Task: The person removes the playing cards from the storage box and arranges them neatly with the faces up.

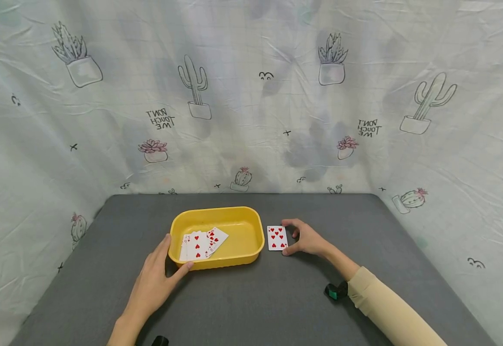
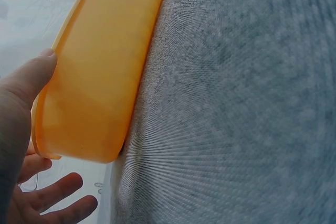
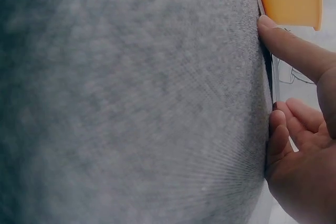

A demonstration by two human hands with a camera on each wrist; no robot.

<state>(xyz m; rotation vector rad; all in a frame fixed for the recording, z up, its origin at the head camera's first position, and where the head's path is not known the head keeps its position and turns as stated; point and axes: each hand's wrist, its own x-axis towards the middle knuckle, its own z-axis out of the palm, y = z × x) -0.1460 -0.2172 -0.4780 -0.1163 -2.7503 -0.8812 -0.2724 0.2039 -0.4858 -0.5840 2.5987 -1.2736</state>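
A yellow plastic basin (image 1: pixel 242 259) lies on the dark grey table, with several heart playing cards (image 1: pixel 197 246) overlapping in its left part. My left hand (image 1: pixel 153 278) holds its near left corner, thumb at the near rim and fingers around the left end. In the left wrist view, the thumb lies on the basin's wall (image 2: pixel 100 77) and the lower fingers spread free. Right of the basin, a seven of hearts (image 1: pixel 277 238) is face up. My right hand (image 1: pixel 305 239) pinches that card between thumb and fingers, along its right side. In the right wrist view the card appears edge-on, just above the cloth.
The grey table (image 1: pixel 251 302) runs back to a pale curtain (image 1: pixel 251 96) printed with cacti. Dark wrist devices (image 1: pixel 337 291) are worn on both arms. The basin's right end stands close beside the seven of hearts.
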